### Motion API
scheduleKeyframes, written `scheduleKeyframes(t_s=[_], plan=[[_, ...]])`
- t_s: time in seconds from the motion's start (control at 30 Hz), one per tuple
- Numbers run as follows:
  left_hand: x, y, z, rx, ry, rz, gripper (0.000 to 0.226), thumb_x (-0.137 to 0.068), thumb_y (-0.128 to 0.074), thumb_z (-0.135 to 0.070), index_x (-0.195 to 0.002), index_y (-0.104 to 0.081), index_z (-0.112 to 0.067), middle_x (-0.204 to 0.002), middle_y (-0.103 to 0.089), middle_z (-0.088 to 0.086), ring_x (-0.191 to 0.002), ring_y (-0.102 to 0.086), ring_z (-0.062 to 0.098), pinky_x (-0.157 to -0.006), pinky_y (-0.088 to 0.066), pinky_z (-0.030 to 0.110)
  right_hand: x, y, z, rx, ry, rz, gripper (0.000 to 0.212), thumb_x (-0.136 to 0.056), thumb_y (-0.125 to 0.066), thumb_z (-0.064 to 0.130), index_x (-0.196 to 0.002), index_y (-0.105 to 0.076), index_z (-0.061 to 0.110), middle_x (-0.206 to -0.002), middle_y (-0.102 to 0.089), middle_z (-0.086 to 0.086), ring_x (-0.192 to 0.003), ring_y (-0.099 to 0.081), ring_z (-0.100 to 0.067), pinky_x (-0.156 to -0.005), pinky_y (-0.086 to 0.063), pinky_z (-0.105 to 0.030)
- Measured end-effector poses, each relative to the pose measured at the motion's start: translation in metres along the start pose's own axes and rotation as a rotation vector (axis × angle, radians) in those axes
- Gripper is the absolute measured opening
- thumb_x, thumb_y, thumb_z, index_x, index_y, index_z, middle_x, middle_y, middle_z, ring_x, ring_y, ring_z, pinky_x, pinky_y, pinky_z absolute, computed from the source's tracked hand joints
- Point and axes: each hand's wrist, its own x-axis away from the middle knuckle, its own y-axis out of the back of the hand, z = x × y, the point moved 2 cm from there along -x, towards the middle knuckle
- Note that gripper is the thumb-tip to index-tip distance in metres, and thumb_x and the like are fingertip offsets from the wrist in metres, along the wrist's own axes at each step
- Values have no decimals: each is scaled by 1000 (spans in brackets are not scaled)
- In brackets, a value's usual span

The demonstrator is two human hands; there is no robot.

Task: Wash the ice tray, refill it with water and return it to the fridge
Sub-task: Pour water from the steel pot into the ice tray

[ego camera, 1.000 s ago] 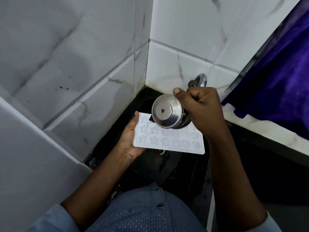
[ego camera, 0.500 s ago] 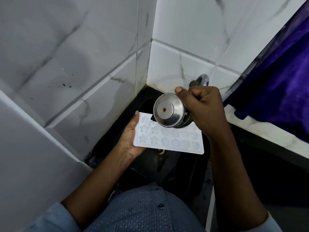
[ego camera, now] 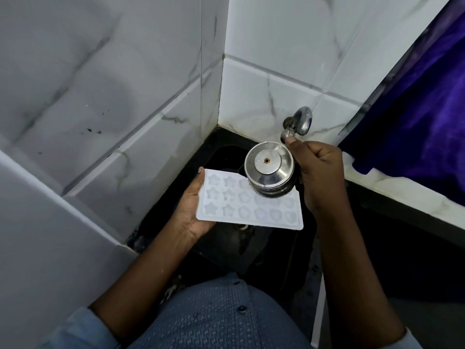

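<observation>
A white ice tray (ego camera: 249,205) with star and heart shaped moulds is held level over a dark sink (ego camera: 254,248). My left hand (ego camera: 191,205) grips its left end, thumb on the top rim. My right hand (ego camera: 319,177) grips a round steel water vessel (ego camera: 269,170), tipped on its side over the tray's far right part, its base facing me. I cannot make out any water stream.
A steel tap (ego camera: 299,122) juts from the white marble-look tiles (ego camera: 264,96) just behind the vessel. Tiled walls close in on the left. A purple cloth (ego camera: 415,122) hangs over the white counter edge (ego camera: 402,192) at right.
The vessel and my right hand have shifted a little right and back toward the tap, uncovering more of the tray's left moulds. The tray stays in my left hand.
</observation>
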Motion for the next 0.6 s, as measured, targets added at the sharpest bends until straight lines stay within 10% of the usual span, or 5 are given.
scheduleKeyframes(t_s=[0.13, 0.6], plan=[[-2, 3, 0, -5, 13, 20, 74, -106, -37, -65, -137, -67, -4, -144, -63, 23, -127, -66, 39, -97, -59, 56, 1, 23, 0, -9, 20, -86, 63, -98, -72, 22, -62, -36, -13, -56, -32, -11, -50, -30, -21, -52, -28, -30], [-22, -20, 31, -76, 103, -9, 71, -106, -38, -65, -123, -79, -10, -140, -67, 21, -120, -71, 38, -87, -63, 55, 5, 129, -43, -194, -150, -330, 32, -98, -71, 24, -81, -70, -3, -73, -63, -14, -68, -58, -25, -71, -50, -36]])
